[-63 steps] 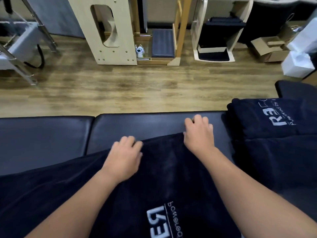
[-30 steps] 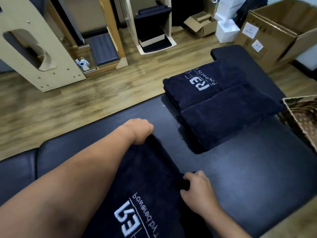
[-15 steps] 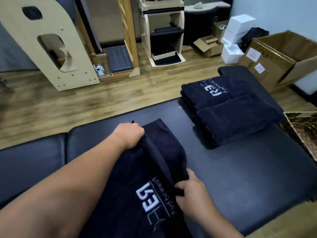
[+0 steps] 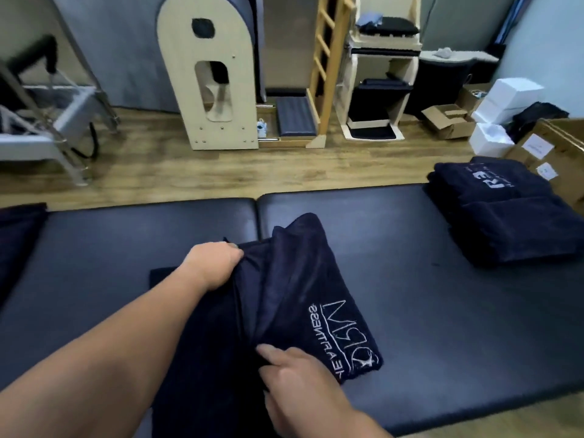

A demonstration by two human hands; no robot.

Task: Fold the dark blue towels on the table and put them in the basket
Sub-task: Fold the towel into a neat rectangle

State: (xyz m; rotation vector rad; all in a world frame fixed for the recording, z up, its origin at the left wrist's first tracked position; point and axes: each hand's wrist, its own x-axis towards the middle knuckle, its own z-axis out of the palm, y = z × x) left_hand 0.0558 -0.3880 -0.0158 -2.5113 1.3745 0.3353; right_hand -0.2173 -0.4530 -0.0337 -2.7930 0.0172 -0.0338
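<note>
The right half of the towel (image 4: 284, 298) now flips up and over, with the left hand (image 4: 211, 267) and right hand (image 4: 297, 377) both pinching its edges near the table (image 4: 442, 327) middle, so line up the corners before pressing flat.

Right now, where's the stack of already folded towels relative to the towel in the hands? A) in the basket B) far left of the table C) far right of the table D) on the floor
C: the folded towel stack sits on the table at its far right edge, apart from the towel that the left hand and right hand are gripping.
</note>
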